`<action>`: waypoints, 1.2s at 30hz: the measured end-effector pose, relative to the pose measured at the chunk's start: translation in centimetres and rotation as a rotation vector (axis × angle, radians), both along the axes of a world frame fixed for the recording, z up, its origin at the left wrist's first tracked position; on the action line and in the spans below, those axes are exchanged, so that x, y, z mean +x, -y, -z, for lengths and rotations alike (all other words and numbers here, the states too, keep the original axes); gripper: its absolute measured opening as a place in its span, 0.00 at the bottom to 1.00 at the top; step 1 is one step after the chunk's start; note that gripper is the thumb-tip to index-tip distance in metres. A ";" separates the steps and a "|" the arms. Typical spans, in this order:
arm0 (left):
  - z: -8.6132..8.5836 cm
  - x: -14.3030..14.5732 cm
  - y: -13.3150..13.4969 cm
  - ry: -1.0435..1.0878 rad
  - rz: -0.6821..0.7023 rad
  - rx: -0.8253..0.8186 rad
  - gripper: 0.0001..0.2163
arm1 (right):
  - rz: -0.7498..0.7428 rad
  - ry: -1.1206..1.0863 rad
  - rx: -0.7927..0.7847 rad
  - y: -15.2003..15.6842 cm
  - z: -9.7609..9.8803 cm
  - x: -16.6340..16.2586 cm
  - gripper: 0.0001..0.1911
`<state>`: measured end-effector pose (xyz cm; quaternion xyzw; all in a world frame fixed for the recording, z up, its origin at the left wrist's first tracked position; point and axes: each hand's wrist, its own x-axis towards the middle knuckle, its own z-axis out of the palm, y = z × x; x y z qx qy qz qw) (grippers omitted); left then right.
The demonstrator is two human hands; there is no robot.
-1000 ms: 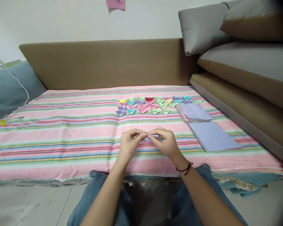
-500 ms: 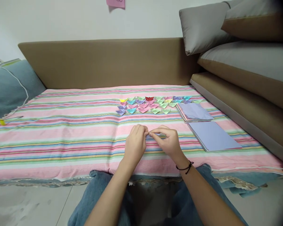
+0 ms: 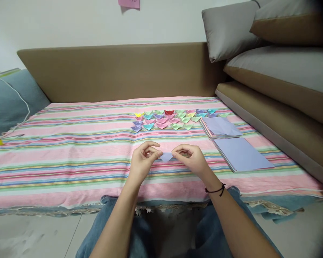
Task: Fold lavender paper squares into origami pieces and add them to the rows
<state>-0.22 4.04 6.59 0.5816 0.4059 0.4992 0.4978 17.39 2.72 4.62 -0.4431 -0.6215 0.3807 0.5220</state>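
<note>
Between my two hands is a small piece of folded lavender paper (image 3: 166, 157), its lower edge coming to a point. My left hand (image 3: 144, 158) pinches its left corner between thumb and finger. The right corner is in the pinch of my right hand (image 3: 190, 157), which has a dark cord round its wrist. Beyond my hands, several small folded paper boats (image 3: 162, 123) in pink, green, blue, purple, yellow and red sit in rows. To the right lie a stack of lavender-topped paper sheets (image 3: 242, 154) and, behind it, a second paper stack (image 3: 222, 127) with a creased top sheet.
A striped cloth (image 3: 70, 154) covers the surface, with a brown padded backrest (image 3: 118, 71) along the wall. Large cushions (image 3: 282, 75) are piled at the right. On the left are a blue-grey cushion (image 3: 13, 96) and a white cable (image 3: 21, 94).
My hands have moved apart, the left one shifting left and turning. The folded lavender paper, mostly hidden before, now shows stretched between my fingertips. The view has shifted slightly.
</note>
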 end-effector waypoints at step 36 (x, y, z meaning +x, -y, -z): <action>0.3 0.1 0.1 0.022 -0.028 0.224 0.08 | -0.078 -0.676 -0.366 0.7 -0.1 -2.3 0.10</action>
